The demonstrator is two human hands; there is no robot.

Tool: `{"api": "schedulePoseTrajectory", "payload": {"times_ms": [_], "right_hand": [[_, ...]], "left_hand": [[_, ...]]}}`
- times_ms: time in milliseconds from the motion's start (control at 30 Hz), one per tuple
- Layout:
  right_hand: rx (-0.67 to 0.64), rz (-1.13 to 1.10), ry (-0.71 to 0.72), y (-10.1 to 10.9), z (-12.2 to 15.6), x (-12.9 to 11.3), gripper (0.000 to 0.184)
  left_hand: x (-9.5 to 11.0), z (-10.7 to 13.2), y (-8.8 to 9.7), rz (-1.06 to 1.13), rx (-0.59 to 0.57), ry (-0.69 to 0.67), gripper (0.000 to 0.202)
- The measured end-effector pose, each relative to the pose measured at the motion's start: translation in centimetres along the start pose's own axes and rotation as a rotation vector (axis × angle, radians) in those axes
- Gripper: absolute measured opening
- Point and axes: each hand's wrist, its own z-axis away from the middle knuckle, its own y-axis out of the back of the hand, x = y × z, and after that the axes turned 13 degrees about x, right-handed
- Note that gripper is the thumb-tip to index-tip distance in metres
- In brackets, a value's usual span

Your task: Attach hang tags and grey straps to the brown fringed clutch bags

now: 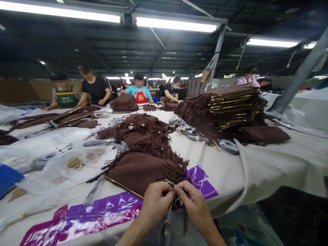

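Both my hands meet at the near corner of a brown fringed bag point(143, 169), which lies flat on the table with its gold zipper edge toward me. My left hand point(157, 201) pinches a thin white string point(169, 182) between thumb and forefinger. Close beside it, my right hand point(192, 198) is also closed in a pinch at the string. Below the fingers hang a brownish tag point(185, 223) and some strings, partly hidden by my hands. Under the bag's edge lies a shiny purple plastic sheet point(102, 212).
More fringed bags point(143, 133) lie heaped beyond, and a tall stack of zippered bags point(230, 106) stands at right. Grey wrapped straps point(228, 146) lie nearby. A clear plastic bag with small tags point(76, 163) is at left. Several co-workers point(139, 92) stand across the table.
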Motion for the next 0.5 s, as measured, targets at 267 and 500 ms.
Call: {"api": "schedulePoseTrajectory", "payload": {"times_ms": [267,500], "right_hand": [[-0.087,-0.094,-0.143,0.6,-0.4,-0.1,0.027],[-0.329,-0.886,-0.608,1.6,-0.1,-1.0,0.027]], "left_hand": [[0.2,-0.9,0.2,0.295,-0.062,0.097,0.011],[0.5,-1.9,0.9,0.910,-0.273,0.490,0.008]]}}
